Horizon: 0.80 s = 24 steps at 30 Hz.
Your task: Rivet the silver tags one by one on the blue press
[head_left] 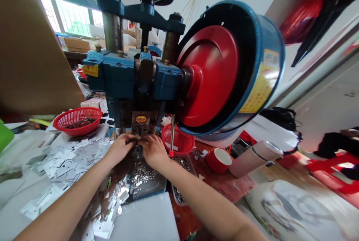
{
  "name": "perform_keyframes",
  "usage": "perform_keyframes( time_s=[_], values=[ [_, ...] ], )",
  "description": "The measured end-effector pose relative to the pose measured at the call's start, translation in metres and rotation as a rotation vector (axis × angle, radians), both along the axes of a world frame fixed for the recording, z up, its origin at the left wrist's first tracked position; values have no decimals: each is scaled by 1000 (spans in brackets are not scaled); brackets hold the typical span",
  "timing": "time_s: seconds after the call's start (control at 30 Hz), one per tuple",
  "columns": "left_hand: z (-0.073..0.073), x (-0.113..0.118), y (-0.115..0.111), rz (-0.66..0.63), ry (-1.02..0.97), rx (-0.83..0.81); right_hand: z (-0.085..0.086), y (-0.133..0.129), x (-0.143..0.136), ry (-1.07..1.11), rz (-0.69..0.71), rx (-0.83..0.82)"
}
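Note:
A blue press machine (117, 74) with a red flywheel (215, 72) stands before me. Both my hands meet at its die, under the ram. My left hand (121, 149) has its fingers closed together at the die's front, and my right hand (154, 151) closes in from the other side, fingertips nearly touching the left's. Whatever they pinch is hidden by the fingers. Flat metal plates (64, 162) lie in a heap left of my left hand. Small shiny metal pieces (143, 175) are scattered on the machine's base below my right hand.
A red basket (63, 123) holding dark parts stands left; another red basket (182, 143) is behind my right hand. A clear bin (193, 166) of small parts sits right, near a red cup (217, 160) and a pink flask (256, 158). A white box (148, 218) lies in front.

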<state>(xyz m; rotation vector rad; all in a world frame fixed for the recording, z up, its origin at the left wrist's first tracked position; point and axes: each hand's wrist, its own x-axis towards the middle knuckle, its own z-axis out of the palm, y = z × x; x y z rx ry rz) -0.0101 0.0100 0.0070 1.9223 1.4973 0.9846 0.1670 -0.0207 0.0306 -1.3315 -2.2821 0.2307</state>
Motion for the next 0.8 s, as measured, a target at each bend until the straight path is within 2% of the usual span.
perform_keyframes(
  time_s=[0.07,0.13,0.2,0.27,0.33,0.43,0.53,0.7,0.8],
  values=[
    [2,-6,-4,30,-7,-3,-11,-3,10,267,-61,-25],
    [6,-17,-11,66,-15,-13,-23,-12,25,576,-187,-90],
    [10,-33,-21,93,-16,-29,-29,-27,41,718,-236,-175],
    [12,-51,-33,127,1,-44,-28,-44,53,953,-236,-358],
    [12,-68,-47,160,65,-50,-21,-56,59,1087,-203,-441],
    [6,-89,-69,145,146,-54,-13,-62,59,1013,-227,-348],
    [-1,-106,-91,150,197,-54,-18,-58,59,919,-298,-236],
    [-4,-132,-122,194,256,-15,-39,-38,55,1050,-260,-399],
    [-5,-143,-132,212,288,-21,-38,-14,38,831,-242,-370]
  ],
)
